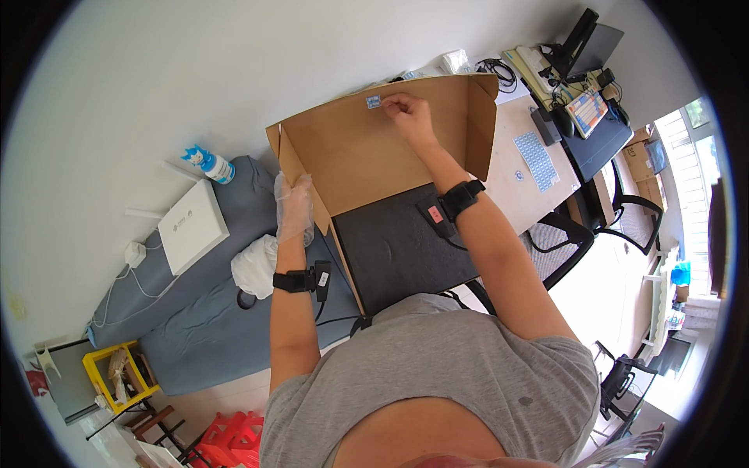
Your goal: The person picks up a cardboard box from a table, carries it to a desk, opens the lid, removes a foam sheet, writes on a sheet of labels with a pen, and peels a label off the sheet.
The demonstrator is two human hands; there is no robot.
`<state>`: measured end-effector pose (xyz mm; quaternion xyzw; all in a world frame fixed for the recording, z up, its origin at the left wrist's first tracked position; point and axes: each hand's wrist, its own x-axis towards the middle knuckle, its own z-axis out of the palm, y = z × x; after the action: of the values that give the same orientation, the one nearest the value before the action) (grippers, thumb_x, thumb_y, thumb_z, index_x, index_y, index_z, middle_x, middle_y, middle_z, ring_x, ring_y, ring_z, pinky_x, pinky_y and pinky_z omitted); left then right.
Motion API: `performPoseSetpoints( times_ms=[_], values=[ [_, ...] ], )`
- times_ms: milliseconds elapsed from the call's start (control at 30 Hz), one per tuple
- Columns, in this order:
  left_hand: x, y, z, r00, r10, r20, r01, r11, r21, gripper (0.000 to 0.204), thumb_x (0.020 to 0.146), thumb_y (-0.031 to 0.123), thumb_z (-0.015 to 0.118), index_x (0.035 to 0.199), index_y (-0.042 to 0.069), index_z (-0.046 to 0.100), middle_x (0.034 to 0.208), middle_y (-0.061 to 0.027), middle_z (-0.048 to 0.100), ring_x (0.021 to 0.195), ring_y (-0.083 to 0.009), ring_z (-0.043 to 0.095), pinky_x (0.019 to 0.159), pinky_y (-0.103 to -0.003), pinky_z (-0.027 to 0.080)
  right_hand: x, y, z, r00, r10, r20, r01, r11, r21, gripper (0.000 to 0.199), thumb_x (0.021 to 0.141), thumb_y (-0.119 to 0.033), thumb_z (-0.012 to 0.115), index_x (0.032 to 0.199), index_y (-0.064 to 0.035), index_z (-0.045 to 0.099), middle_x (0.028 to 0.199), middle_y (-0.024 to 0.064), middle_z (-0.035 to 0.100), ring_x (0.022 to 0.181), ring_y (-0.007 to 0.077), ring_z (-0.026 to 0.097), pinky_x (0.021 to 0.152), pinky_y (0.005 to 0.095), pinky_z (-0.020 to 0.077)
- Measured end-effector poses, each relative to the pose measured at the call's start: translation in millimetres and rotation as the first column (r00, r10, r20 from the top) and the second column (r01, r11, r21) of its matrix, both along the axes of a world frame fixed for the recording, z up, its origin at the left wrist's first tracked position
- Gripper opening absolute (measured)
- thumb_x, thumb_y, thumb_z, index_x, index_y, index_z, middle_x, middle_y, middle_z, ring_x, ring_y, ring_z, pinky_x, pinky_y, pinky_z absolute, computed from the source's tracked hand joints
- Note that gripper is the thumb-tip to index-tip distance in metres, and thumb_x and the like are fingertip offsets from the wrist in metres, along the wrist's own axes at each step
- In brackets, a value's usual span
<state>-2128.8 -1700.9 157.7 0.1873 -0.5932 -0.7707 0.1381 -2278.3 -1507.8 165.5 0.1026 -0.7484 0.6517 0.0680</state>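
Note:
An opened brown cardboard box stands on the black mat, its broad inner face toward me. My left hand, in a loose clear plastic glove, grips the box's left side flap. Up at the far panel, my bare right hand has its fingers pinched together at the edge of a small blue-and-white sticker. Whether the sticker lies against the cardboard or just in front of it, I cannot tell. Both wrists carry black straps with small devices.
Right of the box, a sheet of blue stickers lies on the table, near a keyboard and laptop. Leftward, a grey-blue couch holds a white box, a blue-capped bottle and a white plastic bag.

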Motion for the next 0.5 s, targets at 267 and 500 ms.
performPoseSetpoints(
  times_ms=[267, 500],
  values=[
    [0, 0, 9, 0.995, -0.01, 0.098, 0.015, 0.999, -0.053, 0.029, 0.077, 0.009, 0.047, 0.105, -0.002, 0.046, 0.096, -0.0106, 0.055, 0.083, -0.0177, 0.054, 0.072, -0.028, 0.043, 37, 53, 0, 0.974, 0.115, 0.193, -0.139, 0.984, 0.114, 0.014, 0.078, -0.01, 0.056, 0.068, 0.0001, 0.058, 0.055, -0.0052, 0.046, 0.052, 0.0016, 0.039, 0.045, 0.0184, 0.0277],
    [8, 8, 21, 0.997, 0.029, 0.072, -0.019, 0.991, -0.131, 0.034, 0.08, 0.011, 0.049, 0.111, -0.002, 0.045, 0.099, -0.0101, 0.055, 0.087, -0.0184, 0.054, 0.075, -0.028, 0.043, 66, 134, -31, 0.829, 0.187, 0.527, -0.492, 0.693, 0.528, 0.02, 0.074, -0.02, 0.06, 0.072, 0.0, 0.059, 0.058, 0.0053, 0.054, 0.055, 0.0156, 0.053, 0.051, 0.0258, 0.0413]
  ],
)
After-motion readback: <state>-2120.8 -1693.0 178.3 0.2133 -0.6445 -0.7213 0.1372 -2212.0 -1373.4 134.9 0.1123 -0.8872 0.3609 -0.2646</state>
